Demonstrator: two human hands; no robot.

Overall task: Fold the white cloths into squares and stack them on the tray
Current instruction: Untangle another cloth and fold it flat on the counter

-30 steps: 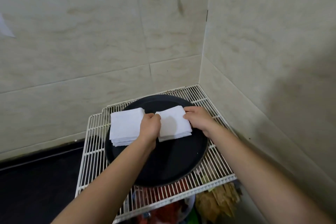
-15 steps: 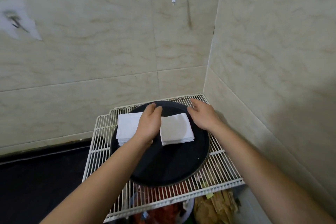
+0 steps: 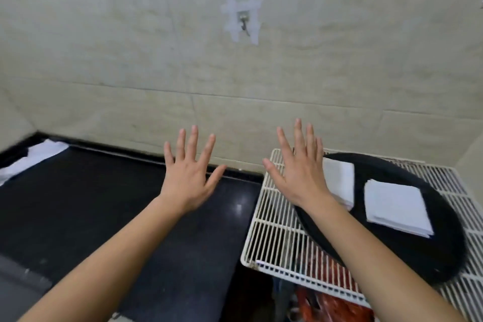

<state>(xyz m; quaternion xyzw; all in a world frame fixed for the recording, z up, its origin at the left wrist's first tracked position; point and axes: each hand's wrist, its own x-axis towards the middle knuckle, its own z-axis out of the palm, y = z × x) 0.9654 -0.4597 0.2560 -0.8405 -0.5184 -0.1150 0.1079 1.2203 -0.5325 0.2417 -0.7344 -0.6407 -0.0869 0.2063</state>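
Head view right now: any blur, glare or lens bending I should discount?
Head view: wide-angle bending curves the wall joints and stretches the tray into an oval; the white cloth at far left is smeared by blur; a glare spot sits on the black counter; left hand and right hand look fairly sharp.

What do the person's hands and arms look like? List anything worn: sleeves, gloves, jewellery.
The left hand and right hand are bare: no gloves, rings or wristbands show. The left forearm and right forearm are bare too, with no sleeve, watch or marking visible up to the picture's edge.
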